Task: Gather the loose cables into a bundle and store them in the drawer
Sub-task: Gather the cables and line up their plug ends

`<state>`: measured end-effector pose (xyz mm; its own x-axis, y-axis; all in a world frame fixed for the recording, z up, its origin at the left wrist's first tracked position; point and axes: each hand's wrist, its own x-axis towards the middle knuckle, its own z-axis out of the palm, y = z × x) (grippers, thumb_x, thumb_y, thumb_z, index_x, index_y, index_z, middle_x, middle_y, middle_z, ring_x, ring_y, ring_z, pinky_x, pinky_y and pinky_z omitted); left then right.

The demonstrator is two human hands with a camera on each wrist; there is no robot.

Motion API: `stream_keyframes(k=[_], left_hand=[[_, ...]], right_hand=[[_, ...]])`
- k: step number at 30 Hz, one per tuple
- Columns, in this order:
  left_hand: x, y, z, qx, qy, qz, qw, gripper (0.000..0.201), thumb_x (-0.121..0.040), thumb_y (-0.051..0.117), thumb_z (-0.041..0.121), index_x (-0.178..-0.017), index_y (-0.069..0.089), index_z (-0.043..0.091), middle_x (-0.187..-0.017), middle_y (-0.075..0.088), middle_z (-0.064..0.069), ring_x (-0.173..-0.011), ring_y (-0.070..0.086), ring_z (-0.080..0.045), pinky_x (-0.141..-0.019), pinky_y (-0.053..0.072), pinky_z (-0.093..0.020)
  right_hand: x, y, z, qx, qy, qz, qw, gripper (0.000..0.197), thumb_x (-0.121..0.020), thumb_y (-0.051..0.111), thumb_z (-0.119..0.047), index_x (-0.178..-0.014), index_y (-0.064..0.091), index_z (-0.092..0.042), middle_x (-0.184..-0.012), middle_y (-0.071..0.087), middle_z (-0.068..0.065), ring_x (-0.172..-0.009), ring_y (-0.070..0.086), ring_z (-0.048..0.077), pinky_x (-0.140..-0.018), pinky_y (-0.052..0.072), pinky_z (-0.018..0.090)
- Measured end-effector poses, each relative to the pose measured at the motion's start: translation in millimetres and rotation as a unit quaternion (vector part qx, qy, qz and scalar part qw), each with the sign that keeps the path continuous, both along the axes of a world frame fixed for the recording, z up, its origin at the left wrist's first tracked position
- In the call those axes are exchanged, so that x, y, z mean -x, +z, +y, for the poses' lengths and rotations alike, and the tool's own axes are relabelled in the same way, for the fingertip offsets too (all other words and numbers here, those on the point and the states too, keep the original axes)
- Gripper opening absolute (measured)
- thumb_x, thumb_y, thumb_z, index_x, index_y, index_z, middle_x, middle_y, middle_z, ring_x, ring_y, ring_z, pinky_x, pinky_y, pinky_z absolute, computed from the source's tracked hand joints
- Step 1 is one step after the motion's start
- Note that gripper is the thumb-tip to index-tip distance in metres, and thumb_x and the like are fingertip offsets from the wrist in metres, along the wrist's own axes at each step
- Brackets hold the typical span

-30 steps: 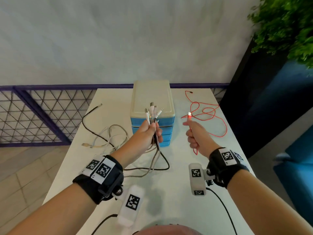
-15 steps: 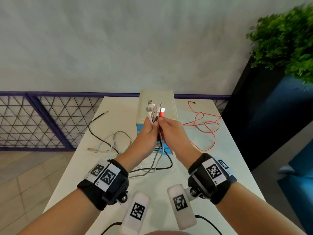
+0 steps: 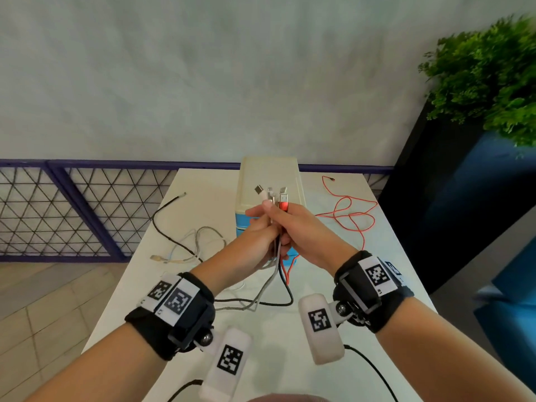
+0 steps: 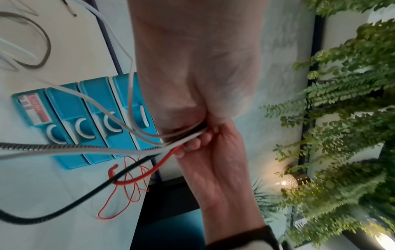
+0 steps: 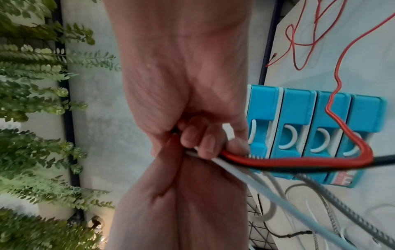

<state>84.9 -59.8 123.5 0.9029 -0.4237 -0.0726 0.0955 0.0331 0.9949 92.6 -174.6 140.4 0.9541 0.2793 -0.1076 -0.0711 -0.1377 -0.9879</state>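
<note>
My left hand (image 3: 262,216) and right hand (image 3: 285,224) meet in front of the drawer unit (image 3: 269,175) and both grip one bundle of cable ends (image 3: 272,195). Its plugs, white, silver and one red, stick up above the fingers. In the left wrist view my left hand (image 4: 183,133) curls round the white, braided and black cables. In the right wrist view my right hand (image 5: 200,142) curls round them together with the red cable (image 5: 299,162). The cables' tails hang to the table. The blue drawers (image 4: 96,121) are shut.
The red cable's loops (image 3: 348,216) lie on the white table (image 3: 319,285) at right. A black cable (image 3: 162,224) and pale cables (image 3: 200,242) trail at left. Behind is a purple mesh railing (image 3: 72,210). A dark planter (image 3: 435,198) with a green plant (image 3: 487,76) stands right.
My right hand carried the red cable's plug leftwards to the bundle in my left hand. Both hands now clasp the bundle together, and the red cable trails from it.
</note>
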Motion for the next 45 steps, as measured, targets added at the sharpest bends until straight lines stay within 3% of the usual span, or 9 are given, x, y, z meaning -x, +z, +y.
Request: stream_keyframes(k=[5,10,13,16,19,23,30,39,45], left_hand=[[-4.1,13.0,19.9,-0.012,-0.096,0.034,0.995,0.027,-0.104,0.028,0.021,-0.106,0.051,0.006,-0.076,0.055,-0.004,-0.076,0.057,-0.016,-0.083,0.051,-0.030],[-1.1,19.1,17.0,-0.054,-0.140,-0.011,0.989,0.028,-0.102,0.028,0.019,-0.084,0.047,0.010,-0.065,0.047,0.001,-0.067,0.058,-0.014,-0.082,0.049,-0.032],[-2.2,18.2,16.6,-0.072,-0.125,-0.037,0.989,0.024,-0.102,0.030,0.024,-0.089,0.048,0.015,-0.066,0.055,0.002,-0.074,0.061,-0.019,-0.085,0.052,-0.033],[2.1,14.0,16.5,-0.145,-0.160,-0.067,0.974,0.034,-0.102,0.029,0.030,-0.082,0.046,0.009,-0.064,0.054,0.005,-0.072,0.062,-0.018,-0.085,0.051,-0.034],[11.6,-0.9,13.8,-0.150,-0.164,-0.075,0.972,0.033,-0.101,0.030,0.030,-0.076,0.040,0.013,-0.057,0.042,0.011,-0.052,0.045,-0.010,-0.067,0.050,-0.031],[18.4,-8.8,7.1,-0.171,-0.073,-0.107,0.977,0.034,-0.101,0.028,0.035,-0.081,0.042,0.012,-0.062,0.038,0.004,-0.047,0.033,-0.004,-0.048,0.033,-0.017],[19.8,-11.9,3.2,-0.197,-0.096,-0.159,0.963,0.037,-0.102,0.026,0.036,-0.077,0.042,0.013,-0.061,0.039,0.007,-0.047,0.034,-0.001,-0.049,0.033,-0.013],[20.3,-12.2,6.0,-0.145,-0.175,-0.072,0.971,0.041,-0.102,0.025,0.038,-0.071,0.041,0.016,-0.060,0.033,0.005,-0.048,0.030,-0.007,-0.048,0.028,-0.020],[6.5,-13.8,27.3,-0.160,-0.204,-0.064,0.964,0.039,-0.102,0.030,0.036,-0.069,0.047,0.022,-0.059,0.038,0.002,-0.052,0.048,-0.014,-0.075,0.042,-0.036]], right_hand=[[3.7,12.2,0.0,0.014,0.010,-0.048,0.999,0.038,-0.103,0.038,-0.038,-0.092,0.064,-0.012,-0.115,0.071,-0.005,-0.036,0.042,0.012,-0.038,0.045,0.025],[0.3,26.1,5.0,-0.047,-0.001,-0.033,0.998,0.034,-0.102,0.037,-0.042,-0.093,0.052,-0.013,-0.100,0.075,0.000,-0.047,0.064,0.010,-0.031,0.042,0.020],[0.6,25.0,6.2,-0.045,-0.016,-0.063,0.997,0.034,-0.101,0.036,-0.044,-0.091,0.050,-0.014,-0.081,0.075,0.006,-0.051,0.066,0.012,-0.035,0.045,0.023],[-1.6,22.3,8.2,-0.120,-0.050,-0.094,0.987,0.032,-0.103,0.035,-0.036,-0.087,0.046,-0.010,-0.058,0.065,0.006,-0.064,0.072,0.023,-0.057,0.056,0.028],[-8.1,22.9,6.5,-0.220,-0.092,-0.089,0.967,0.032,-0.103,0.037,-0.036,-0.085,0.046,-0.011,-0.050,0.047,-0.001,-0.043,0.055,0.018,-0.049,0.052,0.030],[-12.2,25.3,2.8,-0.289,-0.122,-0.046,0.949,0.032,-0.102,0.039,-0.040,-0.086,0.049,-0.014,-0.054,0.030,-0.004,-0.040,0.025,0.007,-0.035,0.023,0.019],[-11.3,17.2,1.9,-0.336,-0.074,0.014,0.939,0.034,-0.099,0.043,-0.047,-0.093,0.053,-0.015,-0.057,0.032,-0.006,-0.041,0.025,0.005,-0.032,0.021,0.016],[-10.0,12.2,-6.6,-0.249,-0.001,0.075,0.966,0.038,-0.099,0.041,-0.049,-0.075,0.045,-0.020,-0.057,0.027,-0.007,-0.040,0.019,0.004,-0.033,0.014,0.017],[-24.9,20.0,-30.2,-0.290,-0.118,0.044,0.949,0.037,-0.101,0.037,-0.047,-0.075,0.043,-0.022,-0.053,0.026,-0.010,-0.037,0.020,0.002,-0.030,0.015,0.014]])
